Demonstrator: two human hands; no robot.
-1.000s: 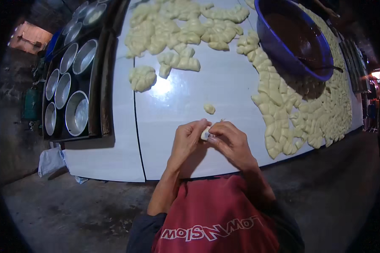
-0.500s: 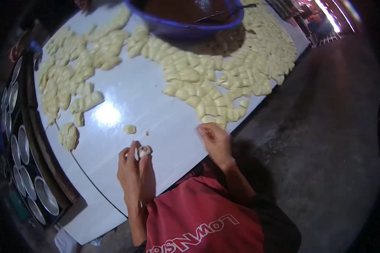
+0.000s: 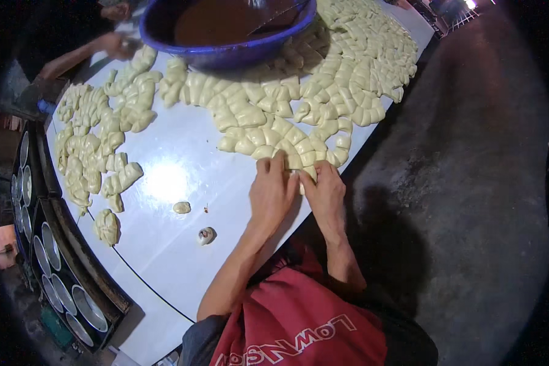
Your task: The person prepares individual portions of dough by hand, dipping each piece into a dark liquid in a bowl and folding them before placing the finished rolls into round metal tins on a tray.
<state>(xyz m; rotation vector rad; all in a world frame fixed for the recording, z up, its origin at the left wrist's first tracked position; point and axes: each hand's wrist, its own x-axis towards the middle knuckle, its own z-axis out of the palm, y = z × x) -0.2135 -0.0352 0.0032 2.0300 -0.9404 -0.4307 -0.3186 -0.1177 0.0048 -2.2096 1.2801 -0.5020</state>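
Two hands (image 3: 272, 194) close together, pinching dough (image 3: 335, 91) at its near edge, most lying beyond them

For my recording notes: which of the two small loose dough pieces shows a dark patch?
The whitish piece, lower in the view; the other piece is yellower, with no such patch.
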